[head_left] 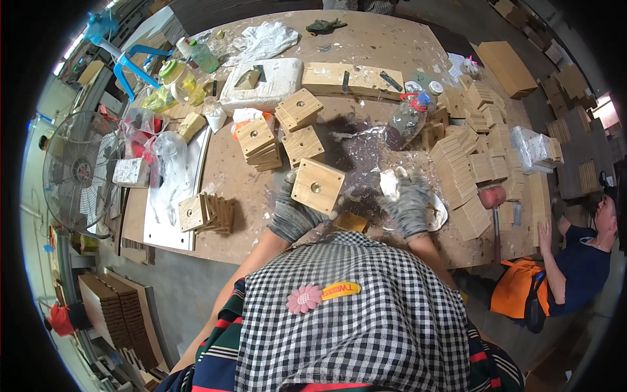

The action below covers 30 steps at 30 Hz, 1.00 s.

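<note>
My left hand (292,210), in a grey knit glove, is closed on a square wooden block (318,185) with a round hole in its middle and smaller holes at its corners. The block is tilted, its drilled face up. To the right, my gloved right hand (410,204) lies over a crumpled white rag (390,184), with cloth showing between thumb and fingers and beyond the wrist. Similar blocks stand just past my left hand, in a leaning stack (256,138) and a pair of piles (303,145). A small yellowish wooden piece (351,221) lies between my hands.
More blocks form a stack (206,213) at left and long rows (455,171) at right. A plastic bottle (406,121) and a red-headed mallet (493,197) are on the table (366,39). A fan (81,173) stands left; a co-worker (584,255) is at right.
</note>
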Tool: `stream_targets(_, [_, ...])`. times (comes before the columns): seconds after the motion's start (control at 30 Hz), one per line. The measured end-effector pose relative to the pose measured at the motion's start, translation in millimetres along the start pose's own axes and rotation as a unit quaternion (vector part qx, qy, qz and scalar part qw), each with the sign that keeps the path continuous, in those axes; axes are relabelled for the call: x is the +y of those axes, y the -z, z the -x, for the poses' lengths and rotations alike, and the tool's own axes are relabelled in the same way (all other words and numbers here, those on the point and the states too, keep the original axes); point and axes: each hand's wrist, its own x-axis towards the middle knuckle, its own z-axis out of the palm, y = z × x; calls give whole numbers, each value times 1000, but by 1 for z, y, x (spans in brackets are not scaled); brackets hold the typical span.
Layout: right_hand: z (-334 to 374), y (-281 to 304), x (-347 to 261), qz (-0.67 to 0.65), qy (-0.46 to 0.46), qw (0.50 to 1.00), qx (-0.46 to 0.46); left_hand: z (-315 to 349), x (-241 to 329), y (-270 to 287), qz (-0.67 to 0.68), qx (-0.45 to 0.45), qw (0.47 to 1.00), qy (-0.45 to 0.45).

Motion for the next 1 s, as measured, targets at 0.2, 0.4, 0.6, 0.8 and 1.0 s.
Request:
stream_targets(0.2, [3,-28,57,227,-71,970,-38,14,-5,-1,-118,14,991,-59])
stream_targets(0.4, [-2,-29,72,-105,-105,977,152,11,-15,-30,-184,40,981,-52])
stream_targets(0.6, [-6,16,34,-418,-49,874,243,5,-25,-33,-300,118,946,-17])
stream_targets(0.8, [-2,69,-65,-457,101,881,65,2,-37,-49,-321,130,938,6])
stream_targets(1.0, [-1,60,-80,-470,90,878,4,5,-36,-40,-282,124,951,10])
